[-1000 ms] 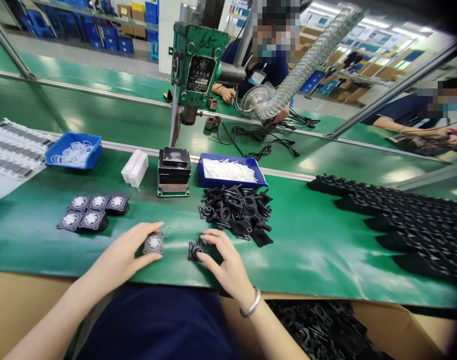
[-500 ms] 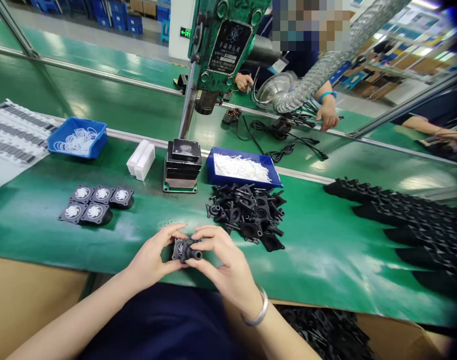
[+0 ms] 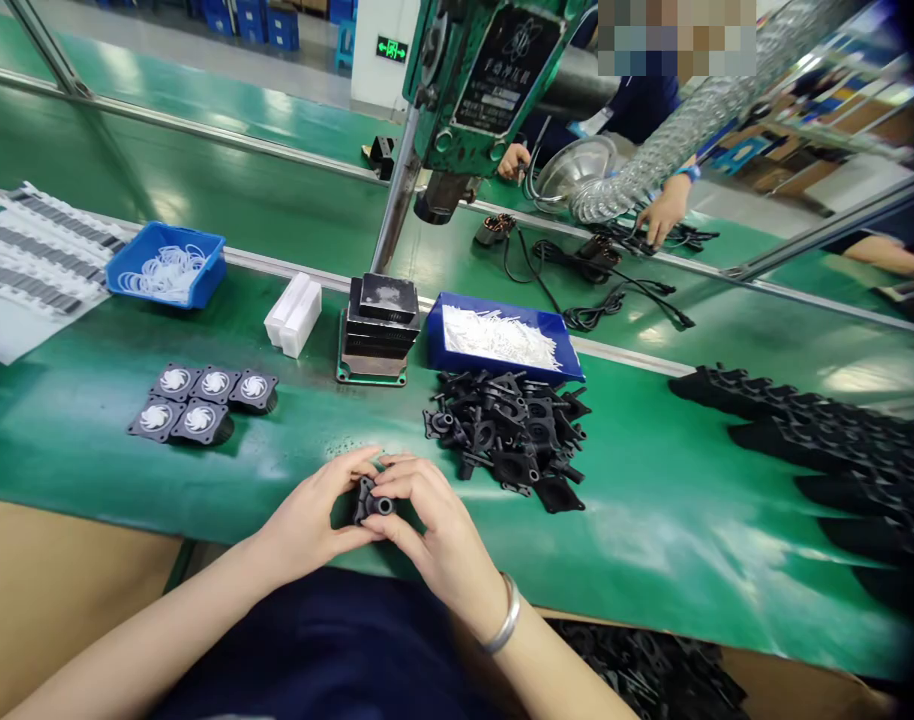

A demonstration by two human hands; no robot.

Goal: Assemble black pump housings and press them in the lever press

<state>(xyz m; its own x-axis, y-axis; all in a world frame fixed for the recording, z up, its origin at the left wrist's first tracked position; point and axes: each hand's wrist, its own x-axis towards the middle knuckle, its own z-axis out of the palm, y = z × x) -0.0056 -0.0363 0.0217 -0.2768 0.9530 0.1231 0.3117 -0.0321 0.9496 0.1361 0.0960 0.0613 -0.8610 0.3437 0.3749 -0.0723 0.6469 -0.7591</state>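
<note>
My left hand (image 3: 311, 512) is closed around the sides of a black pump housing, which is mostly hidden by the fingers and the part on top. Gripped by the thumb and fingers of my right hand (image 3: 436, 530) is a black pump cover (image 3: 367, 500) with a round pipe stub. This cover lies against the housing, its stub facing me; whether it sits fully flush I cannot tell. Beyond my left hand several black housings with white impellers (image 3: 199, 420) stand grouped on the green table (image 3: 292, 480). A heap of loose black pump covers (image 3: 513, 430) lies to the right.
A green hand press (image 3: 494, 80) stands behind a black block fixture (image 3: 380, 330). Along the back are a blue bin of white rings (image 3: 164, 265), white blocks (image 3: 293, 315) and a blue tray of white pins (image 3: 502, 340). Rows of black parts (image 3: 824, 440) line the right. A co-worker's hand (image 3: 663, 212) works opposite.
The pump cover has come over the housing and hides the white impeller that showed before. My right hand has moved slightly left. The whole view has shifted a little.
</note>
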